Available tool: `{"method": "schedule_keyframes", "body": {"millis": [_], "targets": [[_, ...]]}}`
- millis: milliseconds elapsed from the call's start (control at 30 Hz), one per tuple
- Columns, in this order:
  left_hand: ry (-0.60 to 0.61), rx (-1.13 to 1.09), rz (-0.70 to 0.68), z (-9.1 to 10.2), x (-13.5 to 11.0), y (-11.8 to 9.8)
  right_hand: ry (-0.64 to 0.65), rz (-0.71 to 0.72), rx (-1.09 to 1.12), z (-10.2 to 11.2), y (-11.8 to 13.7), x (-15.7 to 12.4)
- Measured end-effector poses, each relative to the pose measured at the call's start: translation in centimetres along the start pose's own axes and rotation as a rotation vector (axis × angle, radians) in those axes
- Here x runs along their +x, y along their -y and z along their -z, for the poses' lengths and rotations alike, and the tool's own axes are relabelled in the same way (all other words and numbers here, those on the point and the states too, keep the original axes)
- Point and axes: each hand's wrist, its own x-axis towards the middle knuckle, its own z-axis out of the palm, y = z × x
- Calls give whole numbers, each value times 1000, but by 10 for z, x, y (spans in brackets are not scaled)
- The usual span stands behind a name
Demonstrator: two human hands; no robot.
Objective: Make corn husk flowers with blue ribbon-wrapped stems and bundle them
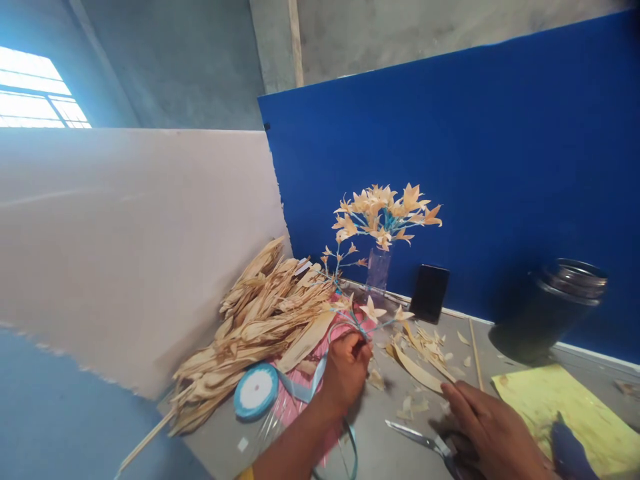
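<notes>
My left hand (347,370) is closed around a thin blue-wrapped flower stem (361,328) with pale husk blossoms at its tips. Light blue ribbon (317,377) loops beside that hand, near a ribbon spool (257,392) lying flat. At the lower right, my right hand (493,427) has its fingers together at the end of a curved strip of dry husk (417,373). Scissors (413,435) point out to the left from beneath this hand, their handles partly hidden. Small husk scraps (433,347) lie between the hands.
A heap of dry husks (270,320) covers the table's left side, beside pink plastic wrapping (345,327). Behind stand a clear vase (378,270) of husk flowers (383,210), a black phone (430,293) and a dark jar (545,310). Yellow paper (565,393) lies right.
</notes>
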Motion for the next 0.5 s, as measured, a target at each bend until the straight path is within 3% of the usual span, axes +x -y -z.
{"method": "schedule_keyframes", "body": {"millis": [133, 500], "targets": [[13, -66, 48, 0, 0, -2, 61, -27, 10, -1, -5, 4], [22, 35, -40, 1, -1, -5, 147, 48, -32, -6, -10, 2]]}}
